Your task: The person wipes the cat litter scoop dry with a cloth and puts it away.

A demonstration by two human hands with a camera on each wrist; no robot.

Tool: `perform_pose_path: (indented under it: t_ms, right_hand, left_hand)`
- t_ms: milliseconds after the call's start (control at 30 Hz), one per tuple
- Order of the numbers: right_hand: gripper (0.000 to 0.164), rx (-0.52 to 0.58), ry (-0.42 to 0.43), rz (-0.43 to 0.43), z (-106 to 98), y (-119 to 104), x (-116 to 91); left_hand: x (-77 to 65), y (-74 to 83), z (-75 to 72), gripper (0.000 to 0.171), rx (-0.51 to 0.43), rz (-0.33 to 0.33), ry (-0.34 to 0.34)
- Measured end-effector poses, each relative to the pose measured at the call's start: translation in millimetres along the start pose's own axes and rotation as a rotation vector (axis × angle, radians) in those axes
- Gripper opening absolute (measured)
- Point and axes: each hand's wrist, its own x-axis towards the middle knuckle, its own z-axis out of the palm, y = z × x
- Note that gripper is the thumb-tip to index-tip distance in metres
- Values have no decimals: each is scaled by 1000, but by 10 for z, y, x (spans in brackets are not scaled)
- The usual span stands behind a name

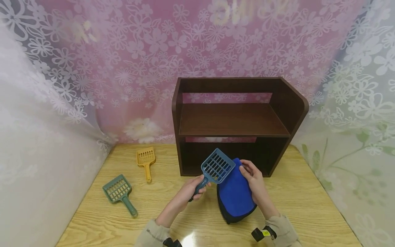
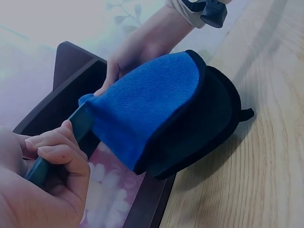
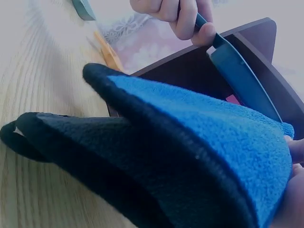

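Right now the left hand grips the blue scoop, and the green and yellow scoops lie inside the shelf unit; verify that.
Not inside the shelf unit: the head view shows the green scoop and yellow scoop on the table. The left hand does grip the blue scoop.

My right hand [image 3: 293, 190], cut off by the frame's right edge, grips the tip of a blue plush mitt [image 3: 223, 130]; its black-edged mouth gapes leftward, with a black loop [image 3: 26, 153] at the lower lip. Above, my left hand [image 3: 178, 16] curls round a blue scoop [image 3: 242, 73], seen edge-on. A dark shelf [image 3: 175, 71] stands behind. Orange [image 3: 110, 56] and green [image 3: 83, 8] pieces lie on the wood-grain table [image 3: 28, 76].
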Motion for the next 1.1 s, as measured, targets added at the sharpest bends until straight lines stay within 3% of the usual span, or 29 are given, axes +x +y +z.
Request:
perform_pose_path:
  t_ms: [267, 467, 600, 767, 900, 1100]
  right_hand:
    - [33, 52, -45, 7, 59, 1, 40]
    - [38, 85, -65, -26, 86, 24, 81]
    - [31, 58, -52, -77, 49, 45, 119]
    - [34, 33, -70, -124, -16, 37, 156]
    - [35, -11, -142, -134, -99, 9, 165]
    - [32, -148, -318, -159, -259, -54, 200]
  left_hand:
    - [8, -13, 74, 47, 19, -34, -78]
    - [19, -35, 139, 50, 7, -47, -144]
    - [14, -54, 122, 49, 10, -45, -171]
    - [-5, -56, 72, 44, 48, -67, -239]
    - [-19, -46, 13, 44, 88, -87, -306]
    - [-28, -21, -139, 48, 197, -96, -302]
